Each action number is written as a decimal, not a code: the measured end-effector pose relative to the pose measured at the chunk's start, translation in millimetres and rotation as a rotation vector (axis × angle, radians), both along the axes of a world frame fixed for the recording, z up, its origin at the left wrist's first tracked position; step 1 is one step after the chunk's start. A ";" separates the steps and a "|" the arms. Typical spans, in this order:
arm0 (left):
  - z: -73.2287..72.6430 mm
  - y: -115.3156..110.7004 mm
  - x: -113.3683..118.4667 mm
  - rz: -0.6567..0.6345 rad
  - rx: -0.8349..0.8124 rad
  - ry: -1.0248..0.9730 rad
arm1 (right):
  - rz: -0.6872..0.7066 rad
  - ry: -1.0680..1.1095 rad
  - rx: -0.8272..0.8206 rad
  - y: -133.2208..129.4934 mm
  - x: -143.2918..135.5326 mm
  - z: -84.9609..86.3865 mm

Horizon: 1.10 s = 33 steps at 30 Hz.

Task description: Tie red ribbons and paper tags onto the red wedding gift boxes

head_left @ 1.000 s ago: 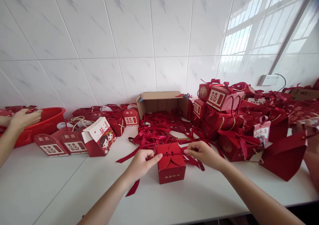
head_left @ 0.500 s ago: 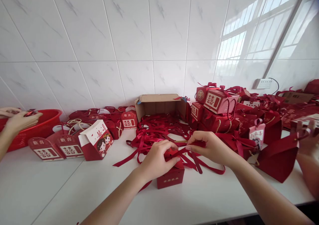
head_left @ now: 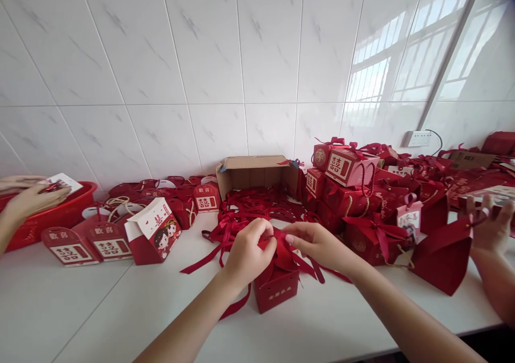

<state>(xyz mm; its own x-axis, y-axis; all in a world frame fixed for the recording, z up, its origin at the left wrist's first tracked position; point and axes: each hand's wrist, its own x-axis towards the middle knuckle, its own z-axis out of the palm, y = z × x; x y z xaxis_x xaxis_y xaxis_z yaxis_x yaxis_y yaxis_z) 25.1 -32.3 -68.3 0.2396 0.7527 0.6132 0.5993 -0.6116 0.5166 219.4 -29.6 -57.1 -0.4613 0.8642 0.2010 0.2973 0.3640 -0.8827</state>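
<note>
A small red gift box (head_left: 277, 293) with pale lettering on its front stands upright on the white table in front of me. My left hand (head_left: 251, 251) is closed in a pinch at the top of the box, on a red ribbon (head_left: 238, 308) whose loose tail hangs down at the left side. From the right, my right hand (head_left: 316, 245) reaches to the same spot, thumb and forefinger closed on the ribbon above the lid. The fingers partly hide the ribbon there, and whether it is knotted cannot be seen.
Behind my hands, an open cardboard box (head_left: 257, 176) spills red ribbons onto the table. Finished-looking red boxes (head_left: 348, 165) are piled at right, others (head_left: 153, 231) stand at left. One person's hands (head_left: 36, 197) hold packets over a red basin (head_left: 86, 194); another hand (head_left: 488, 229) is at far right.
Both my hands have drawn closer over the box top, the right one moving left and the ribbon now bunched between them. At far left, a white packet has appeared in the other person's hands.
</note>
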 end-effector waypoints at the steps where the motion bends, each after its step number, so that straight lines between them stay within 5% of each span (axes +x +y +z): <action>1: 0.7 -0.1 -0.1 -0.001 0.010 0.008 | 0.036 0.062 -0.068 2.7 -3.5 -3.5; 6: -1.7 -3.7 -6.4 0.041 0.021 -0.018 | 0.079 0.173 -0.231 9.5 -1.7 -18.8; 12: -7.8 -6.2 -4.4 0.080 -0.046 -0.077 | 0.035 0.069 -0.092 7.9 -4.0 -23.5; 17: 3.2 -6.4 1.6 0.080 -0.216 -0.119 | 0.055 0.091 0.062 8.6 -24.8 -28.6; 22: 13.6 -11.3 -28.0 -0.029 -0.440 -0.120 | -0.014 0.230 0.078 11.5 -29.6 -42.8; 28: -16.3 -14.6 -46.8 0.030 -0.746 -0.289 | 0.171 0.289 -0.074 6.6 -27.2 -46.0; 33: -33.7 -12.0 -43.9 -0.027 -0.938 -0.337 | 0.137 0.326 -0.248 -0.2 -29.7 -37.4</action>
